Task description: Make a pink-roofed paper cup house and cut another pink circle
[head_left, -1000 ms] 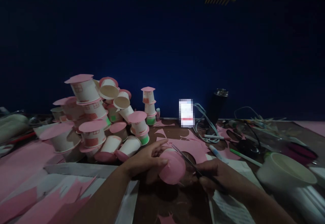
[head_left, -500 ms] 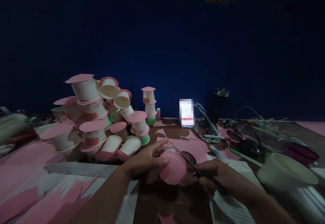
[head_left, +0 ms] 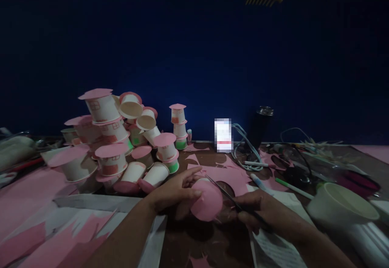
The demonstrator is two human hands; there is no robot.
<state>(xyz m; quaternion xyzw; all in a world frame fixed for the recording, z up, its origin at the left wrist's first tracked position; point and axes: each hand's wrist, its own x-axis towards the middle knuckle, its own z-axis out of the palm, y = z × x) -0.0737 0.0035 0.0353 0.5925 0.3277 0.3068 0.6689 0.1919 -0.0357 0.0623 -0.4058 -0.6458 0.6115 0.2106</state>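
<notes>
My left hand (head_left: pixel 179 191) grips a round pink paper disc (head_left: pixel 207 201), with the thumb pressed on its face and the fingers behind. A sliver of white shows at the disc's upper edge; whatever lies behind it is hidden. Closed round the dark handles of a pair of scissors (head_left: pixel 228 197), my right hand (head_left: pixel 258 209) is just to the right of the disc. The narrow blades point up and left along the disc's upper right edge, close to my left fingertips.
White paper cups with pink paper tops (head_left: pixel 111 132) are piled at the left. A stacked cup tower (head_left: pixel 178 126) stands mid-table. Pink offcuts (head_left: pixel 234 174) lie beyond my hands. At the right are a black flask (head_left: pixel 261 128), a coiled cable (head_left: pixel 243 154) and a pale bowl (head_left: pixel 343 207).
Hardly anything differs. The pink disc and the scissors have shifted very slightly to the left; both hands keep their hold.
</notes>
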